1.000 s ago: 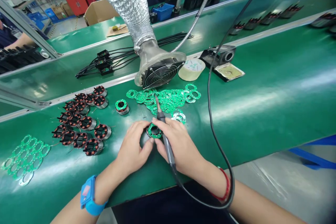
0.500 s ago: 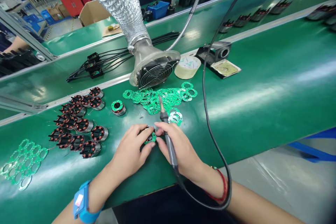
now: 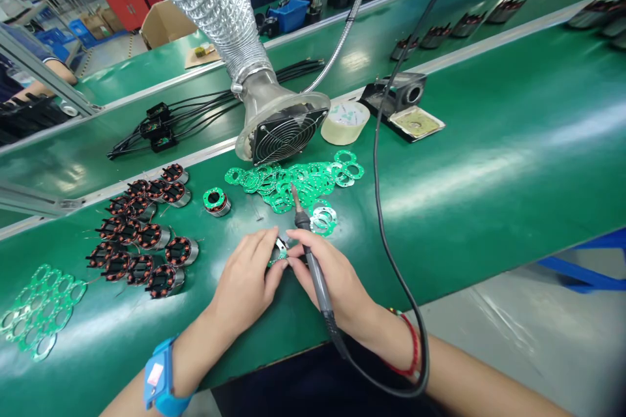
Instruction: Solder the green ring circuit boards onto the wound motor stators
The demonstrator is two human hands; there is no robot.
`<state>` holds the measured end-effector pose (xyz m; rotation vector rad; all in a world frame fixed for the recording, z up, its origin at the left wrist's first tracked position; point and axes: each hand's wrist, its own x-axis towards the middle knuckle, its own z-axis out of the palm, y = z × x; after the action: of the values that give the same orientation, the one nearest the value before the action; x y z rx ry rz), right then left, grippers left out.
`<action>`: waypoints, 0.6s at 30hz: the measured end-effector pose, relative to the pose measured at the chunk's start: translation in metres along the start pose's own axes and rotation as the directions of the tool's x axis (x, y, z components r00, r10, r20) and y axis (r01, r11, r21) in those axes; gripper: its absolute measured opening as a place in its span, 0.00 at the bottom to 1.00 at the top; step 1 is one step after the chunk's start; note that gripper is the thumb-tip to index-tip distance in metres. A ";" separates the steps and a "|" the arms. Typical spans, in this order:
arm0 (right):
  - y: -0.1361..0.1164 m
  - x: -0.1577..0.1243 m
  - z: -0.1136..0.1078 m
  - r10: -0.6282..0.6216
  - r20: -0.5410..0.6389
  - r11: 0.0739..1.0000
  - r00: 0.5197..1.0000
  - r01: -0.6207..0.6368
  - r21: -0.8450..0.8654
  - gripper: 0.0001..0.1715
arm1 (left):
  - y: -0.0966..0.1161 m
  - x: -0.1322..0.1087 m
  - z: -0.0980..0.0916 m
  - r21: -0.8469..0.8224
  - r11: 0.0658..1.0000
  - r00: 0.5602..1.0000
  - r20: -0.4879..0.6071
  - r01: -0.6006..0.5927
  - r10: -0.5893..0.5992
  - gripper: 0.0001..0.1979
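My left hand [image 3: 243, 268] is closed around a motor stator with a green ring circuit board [image 3: 281, 253] on its top, mostly hidden by fingers. My right hand [image 3: 333, 268] carries a soldering iron [image 3: 317, 277], its tip pointing up and away from the part. The thumb and fingertips of that hand touch the edge of the same board. Beyond the hands lies a heap of green ring boards [image 3: 303, 184]. One stator topped with a green board [image 3: 216, 201] stands to the left, near rows of bare copper-wound stators [image 3: 151, 236].
A fume extractor hood [image 3: 283, 127] hangs over the ring boards. Behind it are a tape roll [image 3: 345, 124] and a soldering iron stand [image 3: 408, 101]. The iron's black cable [image 3: 379, 182] loops down across the right forearm. A panel of joined ring boards [image 3: 44, 306] lies far left.
The board and stator have turned in my left fingers, now showing a pale, shiny face. My right fingertips have shifted slightly against it. The view has moved a little.
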<state>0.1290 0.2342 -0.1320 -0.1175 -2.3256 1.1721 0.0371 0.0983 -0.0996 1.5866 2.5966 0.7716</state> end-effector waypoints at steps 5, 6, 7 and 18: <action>-0.002 0.004 -0.008 -0.055 0.042 0.998 0.998 0.056 -0.027 0.23 | -0.006 0.000 0.002 -0.070 0.997 0.999 0.027 0.040 -0.039 0.20; -0.002 0.007 -0.010 -0.073 0.060 0.995 0.995 0.077 -0.058 0.24 | -0.008 -0.001 0.002 -0.097 0.994 0.998 0.041 0.057 -0.053 0.23; -0.003 0.009 -0.013 -0.092 0.079 0.991 0.993 0.099 -0.092 0.24 | -0.010 -0.001 0.002 -0.121 0.990 0.996 0.055 0.078 -0.071 0.25; -0.007 0.031 -0.010 -0.133 0.315 0.971 0.940 0.187 -0.150 0.24 | -0.018 -0.006 -0.025 0.154 0.978 0.962 0.215 0.137 -0.169 0.22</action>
<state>0.1083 0.2470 -0.1087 0.2016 -2.6487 0.9542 0.0192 0.0765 -0.0866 1.3861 2.6125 0.3832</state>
